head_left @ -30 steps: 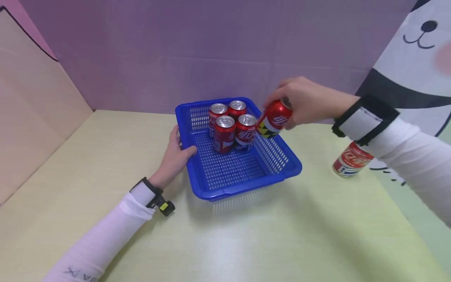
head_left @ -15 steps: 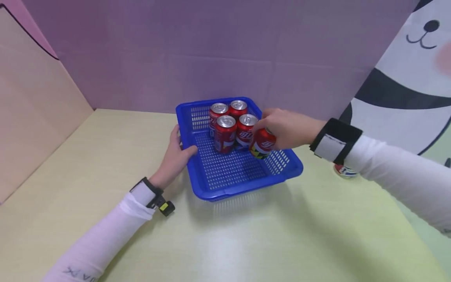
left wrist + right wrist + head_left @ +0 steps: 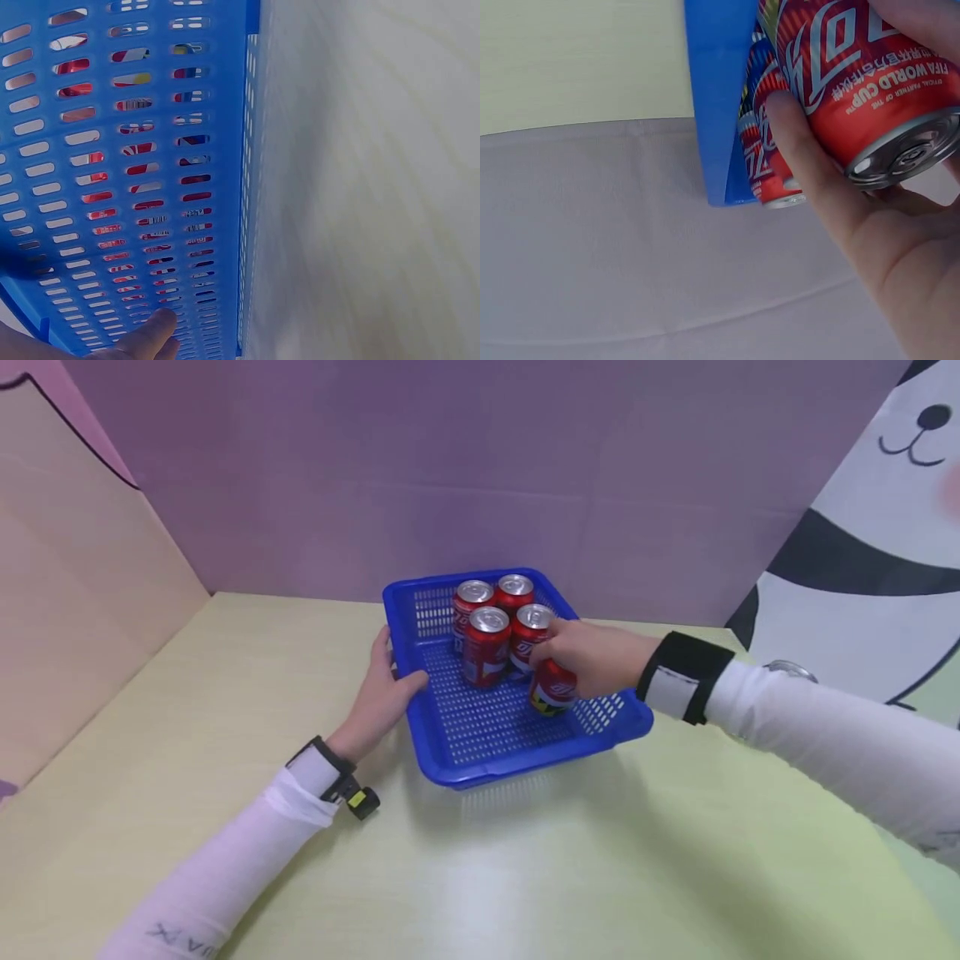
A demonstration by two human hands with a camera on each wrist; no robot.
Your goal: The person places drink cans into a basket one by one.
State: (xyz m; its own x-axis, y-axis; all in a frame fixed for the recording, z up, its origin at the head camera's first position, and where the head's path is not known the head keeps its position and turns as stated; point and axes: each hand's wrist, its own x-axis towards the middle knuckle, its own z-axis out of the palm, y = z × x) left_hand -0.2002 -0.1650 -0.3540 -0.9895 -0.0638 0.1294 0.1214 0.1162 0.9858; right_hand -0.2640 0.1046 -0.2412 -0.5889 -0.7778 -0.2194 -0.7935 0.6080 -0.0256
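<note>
A blue plastic basket (image 3: 525, 762) with slotted walls stands on the table. Several upright red soda cans (image 3: 487, 647) are grouped toward its back. My left hand (image 3: 375, 702) holds the basket's left side, thumb over the rim and fingers along the outer wall. In the left wrist view its fingertips (image 3: 157, 334) press the slotted wall. My right hand (image 3: 596, 656) grips another red soda can (image 3: 552, 689) inside the basket, in front of the grouped cans. The right wrist view shows fingers and thumb around this can (image 3: 877, 90), its top facing the palm.
Beyond the basket on the right, one more can (image 3: 791, 670) shows only its top behind the right sleeve. A purple backdrop (image 3: 375, 485) rises behind the table (image 3: 465, 877). A panda-print panel (image 3: 840, 602) borders the right side.
My right hand has lowered the soda can from above the basket's right rim down and left into the basket. The left hand keeps its hold on the basket.
</note>
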